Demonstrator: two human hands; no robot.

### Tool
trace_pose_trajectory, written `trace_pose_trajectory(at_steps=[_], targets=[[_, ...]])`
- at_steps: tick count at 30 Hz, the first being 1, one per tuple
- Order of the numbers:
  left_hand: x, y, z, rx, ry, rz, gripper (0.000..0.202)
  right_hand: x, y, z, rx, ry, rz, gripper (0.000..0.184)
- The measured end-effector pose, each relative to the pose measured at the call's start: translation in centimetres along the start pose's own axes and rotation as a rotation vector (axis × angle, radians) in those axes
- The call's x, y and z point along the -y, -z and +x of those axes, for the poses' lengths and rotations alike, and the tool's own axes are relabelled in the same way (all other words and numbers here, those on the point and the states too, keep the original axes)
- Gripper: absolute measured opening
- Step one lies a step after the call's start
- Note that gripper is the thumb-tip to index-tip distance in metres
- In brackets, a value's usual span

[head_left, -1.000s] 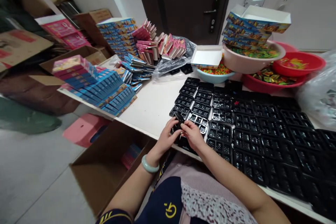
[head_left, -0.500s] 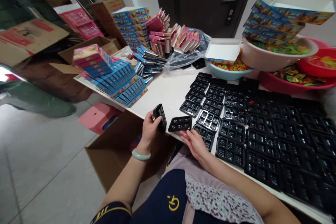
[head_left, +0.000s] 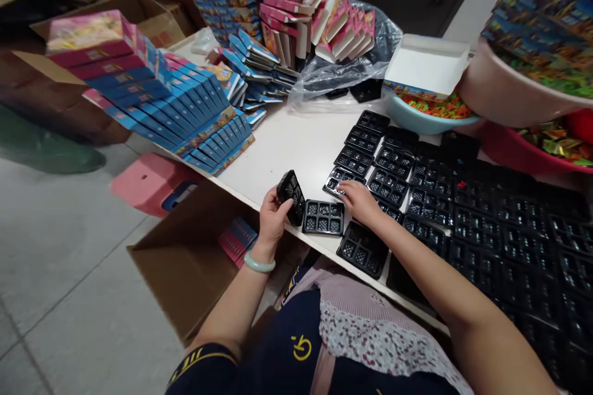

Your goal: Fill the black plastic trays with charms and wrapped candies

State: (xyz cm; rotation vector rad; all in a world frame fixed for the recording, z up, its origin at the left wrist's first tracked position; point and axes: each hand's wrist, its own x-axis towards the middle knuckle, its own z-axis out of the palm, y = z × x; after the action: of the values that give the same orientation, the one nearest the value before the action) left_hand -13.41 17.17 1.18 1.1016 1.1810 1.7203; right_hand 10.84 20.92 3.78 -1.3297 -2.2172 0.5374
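My left hand (head_left: 272, 219) is closed around a black plastic tray (head_left: 291, 194) with small square compartments, tilted upright at the table's front edge. I cannot tell whether it is one tray or several nested together. Beside it a similar flat tray (head_left: 323, 217) lies on the white table. My right hand (head_left: 359, 200) reaches over the rows, its bent fingers closed at the right side of a tray (head_left: 337, 178). Part of that tray is covered by the fingers. Another tray (head_left: 362, 249) lies below my right forearm, near the front edge.
Rows of black trays (head_left: 477, 225) cover the table's right side. Behind them stand a light blue bowl (head_left: 412, 117) and a pink basin (head_left: 504, 102) with colourful pieces. Blue boxes (head_left: 185, 105) stand at the left. An open carton (head_left: 185, 278) sits below the front edge.
My right hand has left the tray beside my left hand, which now lies flat, and moved up and right to another tray. My left hand keeps its hold. The view has shifted closer.
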Motion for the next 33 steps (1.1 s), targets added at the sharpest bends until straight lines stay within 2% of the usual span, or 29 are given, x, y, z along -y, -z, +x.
trace_pose_trajectory(at_steps=[3, 8, 12, 16, 21, 24, 29, 33], targets=[[0.5, -0.6, 0.6, -0.012, 0.015, -0.009, 0.037, -0.9, -0.5, 1.2, 0.057, -0.029, -0.127, 0.029], [1.0, -1.8, 1.5, -0.004, 0.046, -0.063, 0.038, -0.2, -1.4, -1.6, 0.088, -0.029, -0.116, 0.034], [0.6, -2.2, 2.5, 0.043, 0.056, -0.093, 0.035, -0.7, -0.2, -2.0, 0.045, 0.036, -0.038, 0.031], [-0.1, -2.6, 3.6, 0.025, 0.068, -0.115, 0.034, -3.9, 2.6, 2.2, -0.047, 0.02, -0.061, 0.03], [-0.2, -3.8, 5.5, 0.041, 0.07, -0.13, 0.031, -8.9, 5.3, 9.5, -0.078, -0.203, -0.242, 0.039], [0.4, -5.2, 7.5, 0.061, 0.02, -0.119, 0.032, -10.2, 5.8, 11.4, -0.034, -0.315, -0.353, 0.04], [1.7, -8.6, 11.2, 0.148, -0.023, -0.102, 0.033, -9.9, 5.7, 9.8, 0.002, -0.311, -0.47, 0.037], [2.6, -10.8, 12.2, 0.212, 0.035, -0.136, 0.031, -9.4, 5.5, 8.0, 0.031, -0.273, -0.49, 0.035]])
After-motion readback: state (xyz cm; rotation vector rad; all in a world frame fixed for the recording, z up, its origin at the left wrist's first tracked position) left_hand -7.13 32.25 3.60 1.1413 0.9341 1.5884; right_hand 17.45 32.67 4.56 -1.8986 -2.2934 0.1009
